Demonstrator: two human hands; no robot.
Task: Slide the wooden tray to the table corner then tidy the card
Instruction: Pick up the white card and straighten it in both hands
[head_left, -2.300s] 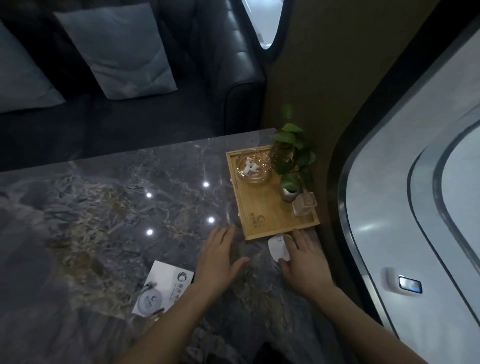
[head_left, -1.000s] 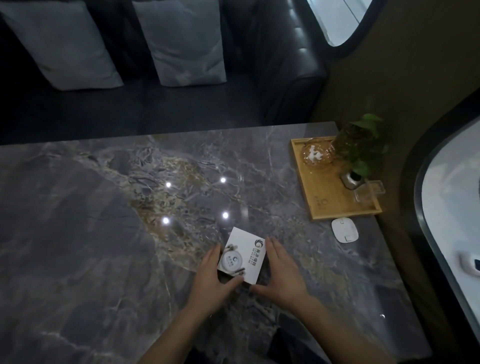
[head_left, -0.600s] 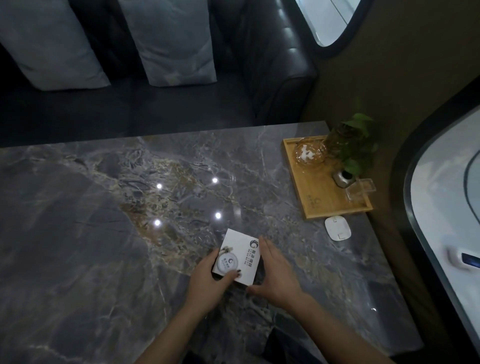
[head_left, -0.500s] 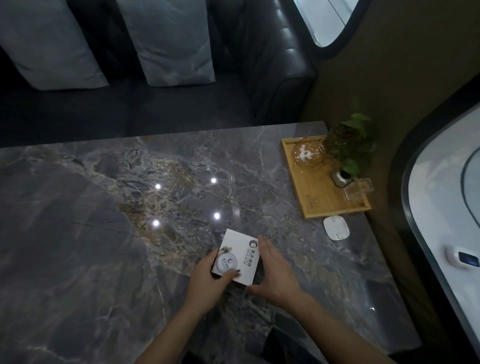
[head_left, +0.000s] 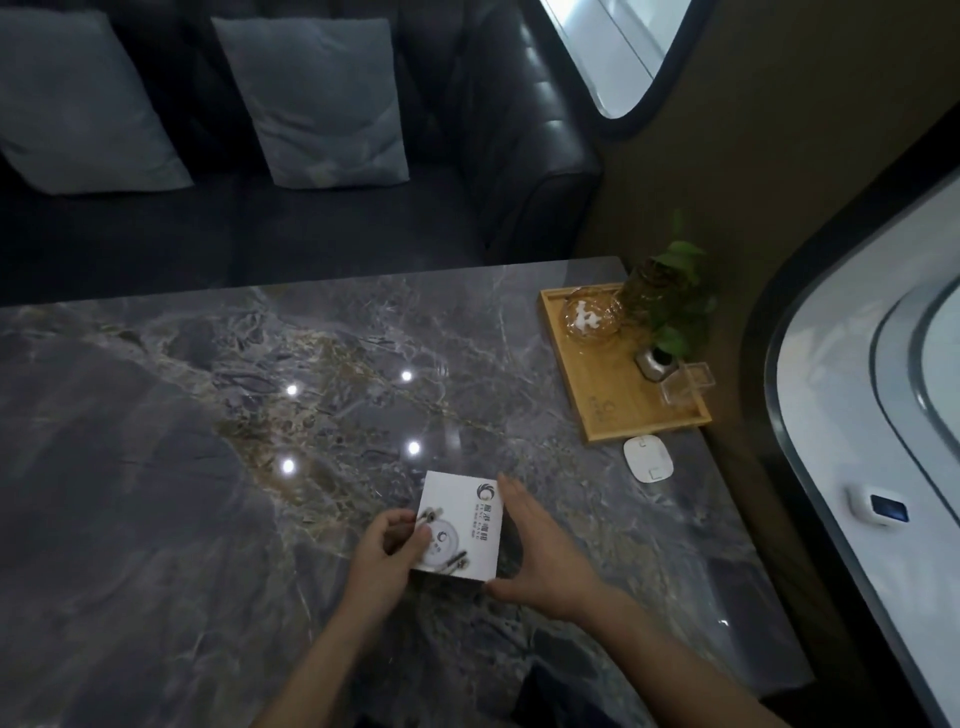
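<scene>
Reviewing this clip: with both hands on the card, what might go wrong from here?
The card is gripped by the left hand and only braced by the open right hand; it may bend or skid on the glossy marble table. Pushed toward the wooden tray, it could knock the small white device beside it.

Both hands frame the white card (head_left: 460, 525) on the marble table (head_left: 156, 493): left hand (head_left: 387, 551) pinching its edge, right hand (head_left: 540, 556) flat alongside.
</scene>
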